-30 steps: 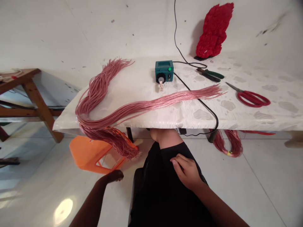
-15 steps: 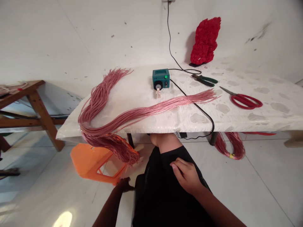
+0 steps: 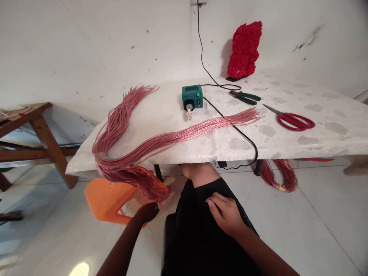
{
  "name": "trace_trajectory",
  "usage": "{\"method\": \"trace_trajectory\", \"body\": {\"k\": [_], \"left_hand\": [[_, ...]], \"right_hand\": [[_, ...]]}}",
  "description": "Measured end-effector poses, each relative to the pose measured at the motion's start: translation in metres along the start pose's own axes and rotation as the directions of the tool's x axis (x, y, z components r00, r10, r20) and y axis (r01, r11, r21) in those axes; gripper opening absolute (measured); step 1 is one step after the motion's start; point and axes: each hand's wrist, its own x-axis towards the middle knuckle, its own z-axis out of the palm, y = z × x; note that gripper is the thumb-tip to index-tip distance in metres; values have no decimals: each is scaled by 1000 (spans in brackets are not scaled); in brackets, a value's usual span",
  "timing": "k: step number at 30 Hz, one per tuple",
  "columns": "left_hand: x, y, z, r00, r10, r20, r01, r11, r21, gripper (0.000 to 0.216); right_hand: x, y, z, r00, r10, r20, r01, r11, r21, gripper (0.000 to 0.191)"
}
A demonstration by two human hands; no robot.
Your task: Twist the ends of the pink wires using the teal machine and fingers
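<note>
A long bundle of thin pink wires (image 3: pixel 172 137) lies bent on the table, bound at the left, with part of it hanging over the front edge. Right below the hanging wire ends, my left hand (image 3: pixel 148 212) is closed, its fingertips touching them. Its fingers are dark and partly hidden, so I cannot make out what is pinched there. My right hand (image 3: pixel 225 212) rests on my black-clothed thigh, fingers curled in, with nothing visible in it. Beyond the wires stands a small teal machine (image 3: pixel 192 96) with a black round knob and a clip at its front.
Green-handled pliers (image 3: pixel 245 97) and red-handled scissors (image 3: pixel 294 120) lie on the table's right half. A black cable (image 3: pixel 243 134) runs under the wires and over the edge. An orange plastic stool (image 3: pixel 106 201) stands below left. Another wire coil (image 3: pixel 283 178) hangs beneath the table.
My left hand has moved up from beside the stool to the hanging wire ends, and its spread fingers have closed. My right hand has stayed on the thigh. The view has shifted slightly.
</note>
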Motion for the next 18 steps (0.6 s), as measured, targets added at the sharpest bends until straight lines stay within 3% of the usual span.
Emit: {"method": "trace_trajectory", "body": {"k": [4, 7, 8, 10, 11, 12, 18], "left_hand": [[-37, 35, -56, 949, 273, -158, -291, 951, -103, 22], [-65, 72, -94, 874, 383, -299, -432, 895, -114, 31], [-70, 83, -105, 822, 400, -406, -466, 882, -74, 32], [-73, 99, -120, 531, 492, -690, -457, 852, 256, 34], [-70, 104, -125, 449, 522, -725, -392, 845, 365, 36], [-65, 107, -128, 398, 546, -737, -326, 835, 443, 37], [-30, 107, -127, 388, 512, -767, -207, 859, 468, 39]], "right_hand": [[1, -1, 0, 1000, 1, 0, -1, 1000, -4, 26], [1, -1, 0, 1000, 1, -1, -1, 1000, -10, 26], [1, -1, 0, 1000, 1, -2, -1, 1000, -13, 26], [1, -1, 0, 1000, 2, -6, -2, 1000, -15, 27], [1, -1, 0, 1000, 2, -8, -2, 1000, -14, 27], [1, -1, 0, 1000, 2, -10, -3, 1000, -13, 27], [1, -1, 0, 1000, 11, -11, -11, 1000, 7, 26]]}}
